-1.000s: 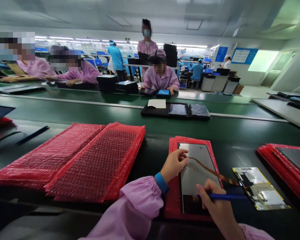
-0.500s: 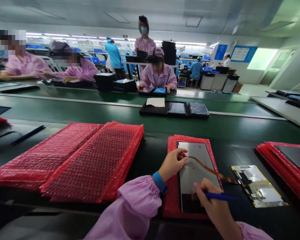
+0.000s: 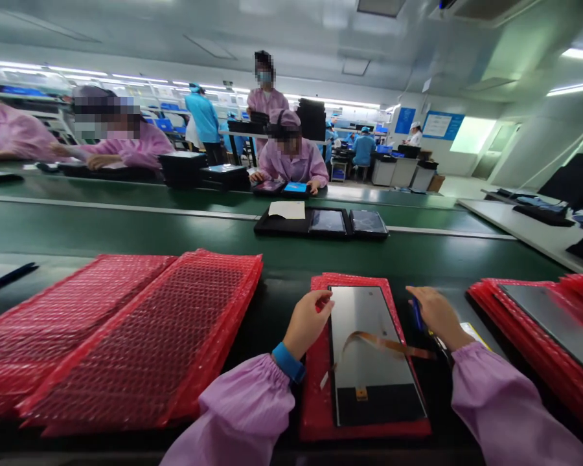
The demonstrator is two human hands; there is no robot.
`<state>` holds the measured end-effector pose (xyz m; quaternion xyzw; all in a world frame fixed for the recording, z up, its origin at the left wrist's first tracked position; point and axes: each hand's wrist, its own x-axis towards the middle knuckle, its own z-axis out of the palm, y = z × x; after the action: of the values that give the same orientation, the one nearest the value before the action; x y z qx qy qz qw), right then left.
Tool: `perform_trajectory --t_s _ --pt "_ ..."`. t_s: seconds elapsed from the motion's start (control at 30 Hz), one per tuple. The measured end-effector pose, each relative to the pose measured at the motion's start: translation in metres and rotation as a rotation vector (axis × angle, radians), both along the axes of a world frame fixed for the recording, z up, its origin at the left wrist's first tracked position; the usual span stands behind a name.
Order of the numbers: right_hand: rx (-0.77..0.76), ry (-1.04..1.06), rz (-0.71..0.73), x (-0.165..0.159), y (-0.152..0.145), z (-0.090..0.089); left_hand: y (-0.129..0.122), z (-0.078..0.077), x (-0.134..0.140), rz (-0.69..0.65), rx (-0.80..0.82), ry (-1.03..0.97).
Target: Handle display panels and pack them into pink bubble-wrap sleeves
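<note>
In the head view, a shiny flat screen panel (image 3: 369, 353) lies on a red bubble-wrap bag (image 3: 320, 388) at the near edge of the dark green worktop (image 3: 291, 259). A thin brown ribbon cable (image 3: 388, 345) curls across the panel and runs off its right side.

The left hand (image 3: 307, 322) rests at the panel's left edge. Its fingers are bent and the tips touch the top left corner; the grip is loose and holds nothing.

The right hand (image 3: 437, 315) sits just beside the panel's right edge, with its grip closed round a blue pen (image 3: 416, 315).

Two piles of red bubble-wrap bags (image 3: 126, 330) lie toward the near left corner. More red bags with a dark panel (image 3: 554, 323) on top lie toward the near right corner.

Blue signs (image 3: 436, 125) hang on the far wall, but the writing is too small to read.
</note>
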<state>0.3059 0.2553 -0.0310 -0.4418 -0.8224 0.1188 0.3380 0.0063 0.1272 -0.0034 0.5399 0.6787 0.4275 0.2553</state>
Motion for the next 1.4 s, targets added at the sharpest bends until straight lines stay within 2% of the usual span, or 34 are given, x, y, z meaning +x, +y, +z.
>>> perform_trajectory --t_s 0.07,0.13,0.2,0.33,0.43,0.63,0.77,0.9,1.0,1.1,1.23,1.4 --pt "-0.036 -0.006 0.002 0.005 0.006 -0.009 0.001 0.000 -0.008 0.061 -0.034 0.085" --pt "-0.067 0.019 -0.014 0.006 -0.004 -0.012 0.000 -0.001 -0.013 0.105 -0.097 0.155" --pt "-0.124 0.045 0.009 0.005 -0.026 -0.010 -0.003 -0.001 -0.017 0.130 -0.178 0.203" --pt "-0.328 0.031 0.187 0.006 -0.082 0.002 -0.017 0.003 -0.017 0.128 -0.363 0.199" --pt "-0.415 0.028 0.217 0.018 -0.109 0.009 -0.028 0.006 -0.015 0.106 -0.455 0.156" --pt "-0.511 0.011 0.143 0.051 -0.115 0.011 -0.040 0.007 -0.014 0.052 -0.410 0.171" --pt "-0.504 -0.010 0.052 0.056 -0.113 0.010 -0.040 0.002 -0.016 -0.002 -0.346 0.190" --pt "-0.492 0.083 0.013 0.033 -0.121 0.003 -0.042 0.000 -0.015 -0.016 -0.312 0.157" --pt "-0.635 0.400 0.045 -0.005 -0.126 -0.011 -0.044 0.002 -0.010 -0.022 -0.284 0.139" --pt "-0.731 0.547 0.006 -0.046 -0.120 -0.023 -0.041 0.004 -0.003 -0.027 -0.261 0.153" --pt "-0.715 0.624 -0.024 -0.081 -0.100 -0.025 -0.027 0.002 0.004 0.037 -0.295 0.212" --pt "-0.653 0.675 0.060 -0.095 -0.083 -0.020 -0.012 -0.002 0.001 0.029 -0.251 0.155"
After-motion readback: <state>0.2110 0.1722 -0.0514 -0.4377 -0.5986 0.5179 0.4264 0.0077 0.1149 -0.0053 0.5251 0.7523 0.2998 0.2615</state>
